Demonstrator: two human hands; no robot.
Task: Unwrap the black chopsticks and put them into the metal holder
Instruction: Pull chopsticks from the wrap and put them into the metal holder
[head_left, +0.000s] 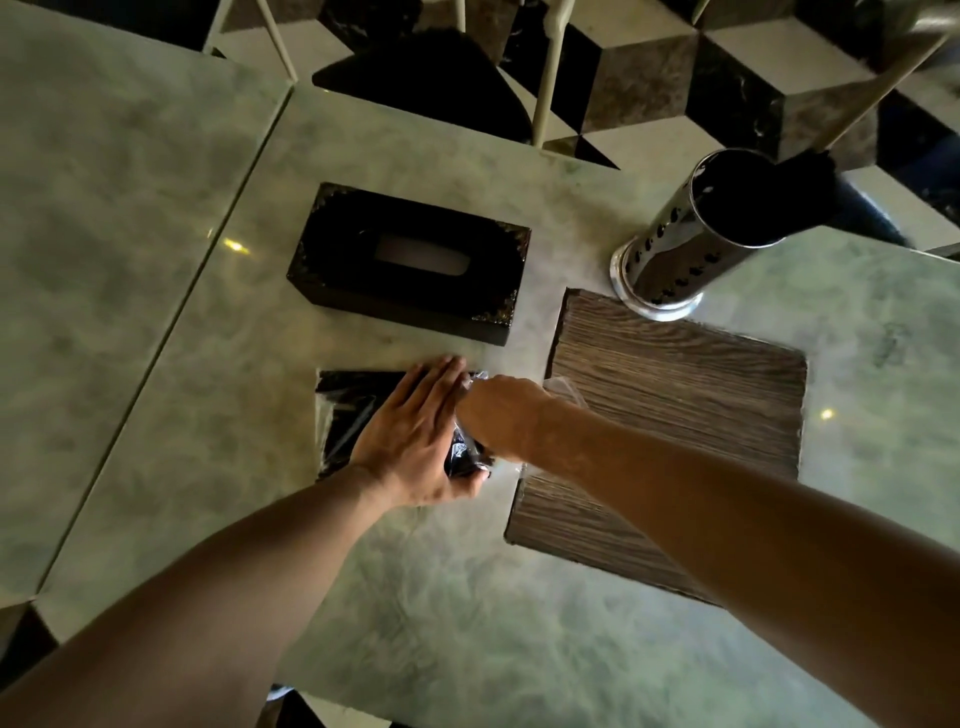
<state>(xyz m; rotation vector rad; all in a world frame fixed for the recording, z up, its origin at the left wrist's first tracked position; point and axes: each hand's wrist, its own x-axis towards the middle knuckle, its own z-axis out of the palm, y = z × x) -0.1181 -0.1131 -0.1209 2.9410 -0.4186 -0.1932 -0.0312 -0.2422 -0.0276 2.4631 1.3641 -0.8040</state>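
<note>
A pack of black chopsticks in clear plastic wrap (343, 415) lies flat on the marble table, in front of the tissue box. My left hand (415, 436) lies flat on top of the pack, fingers together, thumb curled under its near end. My right hand (498, 415) is closed on crinkled plastic at the pack's right end, touching my left hand. The metal holder (691, 244), a shiny perforated cylinder, stands upright at the back right, apart from both hands. Its inside looks dark; I cannot tell what is in it.
A black tissue box (415, 260) sits behind the pack. A wood-grain board (675, 415) lies to the right, under my right forearm, with the holder at its far corner. Chair legs and a chequered floor lie beyond the table's (156, 234) far edge.
</note>
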